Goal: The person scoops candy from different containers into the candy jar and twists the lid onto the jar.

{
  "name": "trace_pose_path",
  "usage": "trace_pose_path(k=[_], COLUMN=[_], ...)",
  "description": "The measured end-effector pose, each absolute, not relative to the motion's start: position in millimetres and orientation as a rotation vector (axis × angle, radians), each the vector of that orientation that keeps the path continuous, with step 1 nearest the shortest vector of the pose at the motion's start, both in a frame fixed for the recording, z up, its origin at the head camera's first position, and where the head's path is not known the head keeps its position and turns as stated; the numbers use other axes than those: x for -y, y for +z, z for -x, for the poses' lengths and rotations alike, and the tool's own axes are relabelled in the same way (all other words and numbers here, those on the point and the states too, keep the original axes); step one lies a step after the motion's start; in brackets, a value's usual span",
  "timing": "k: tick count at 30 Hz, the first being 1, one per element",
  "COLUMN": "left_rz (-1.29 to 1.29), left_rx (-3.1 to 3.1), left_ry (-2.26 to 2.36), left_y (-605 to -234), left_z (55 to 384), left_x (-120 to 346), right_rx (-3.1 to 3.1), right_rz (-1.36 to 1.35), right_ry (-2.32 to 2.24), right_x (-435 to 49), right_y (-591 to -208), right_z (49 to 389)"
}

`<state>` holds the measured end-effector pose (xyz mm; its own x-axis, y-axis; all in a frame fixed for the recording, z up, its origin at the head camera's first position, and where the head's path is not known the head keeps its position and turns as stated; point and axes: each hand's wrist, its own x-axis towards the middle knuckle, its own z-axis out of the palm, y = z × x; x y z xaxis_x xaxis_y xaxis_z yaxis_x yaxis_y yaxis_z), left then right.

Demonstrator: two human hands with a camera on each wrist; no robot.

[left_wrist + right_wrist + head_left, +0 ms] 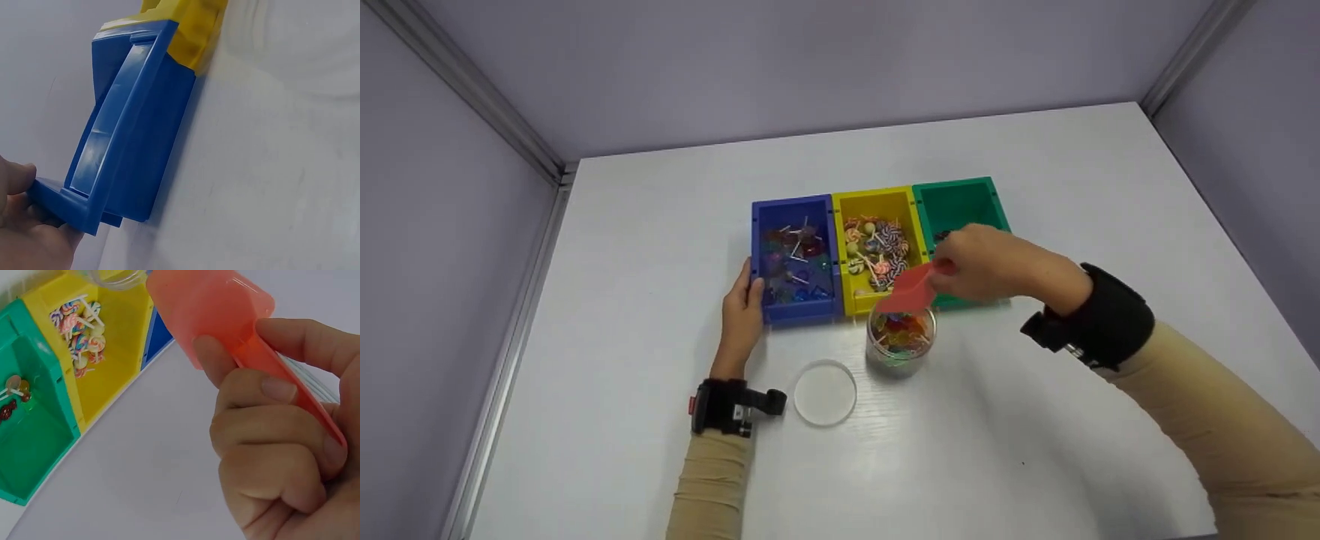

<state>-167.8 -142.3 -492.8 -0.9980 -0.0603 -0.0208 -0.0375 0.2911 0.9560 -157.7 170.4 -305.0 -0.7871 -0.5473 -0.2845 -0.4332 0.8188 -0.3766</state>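
Our right grip (979, 262) holds the red scoop (911, 291) over the jar (896, 365); left grip (742, 315) pinches the blue bin (802, 312). We should tip slowly, lip inside rim.

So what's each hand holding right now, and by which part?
The right hand grips the red scoop by its handle; the left hand holds the blue bin by its outer edge.

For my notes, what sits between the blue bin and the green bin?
In the head view, the yellow bin, with lollipops in it, sits between the blue bin and the green bin.
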Motion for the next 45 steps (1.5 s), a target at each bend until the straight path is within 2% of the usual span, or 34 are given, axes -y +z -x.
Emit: trace_pose_path(k=[8,13,29,37,45], left_rz=[-0.075,-0.084,-0.181,-0.12,-0.109], left_rx=[2.475,2.473,2.501,2.501,2.492], left_ry=[-1.889,-1.86,-1.859,-1.801,-1.797], left_y=[-497.0,-497.1,-494.8,-496.8,-499.1], left_z=[166.3,163.1,157.9,156.7,155.3], left_x=[147.4,152.5,156.2,148.6,142.6], right_rx=[-2.489,-2.441,-2.364,-2.399,-2.453], right_rz=[0.41,0.311,0.217,0.32,0.243], right_ry=[-0.398,-0.413,-0.509,-0.342,-0.299], right_x=[-122.9,-87.8,-20.4,-4.1,6.3], right_y=[-304.9,-308.1,-340.4,-360.0,-364.1], right_z=[177.5,189.2,224.9,227.1,220.0])
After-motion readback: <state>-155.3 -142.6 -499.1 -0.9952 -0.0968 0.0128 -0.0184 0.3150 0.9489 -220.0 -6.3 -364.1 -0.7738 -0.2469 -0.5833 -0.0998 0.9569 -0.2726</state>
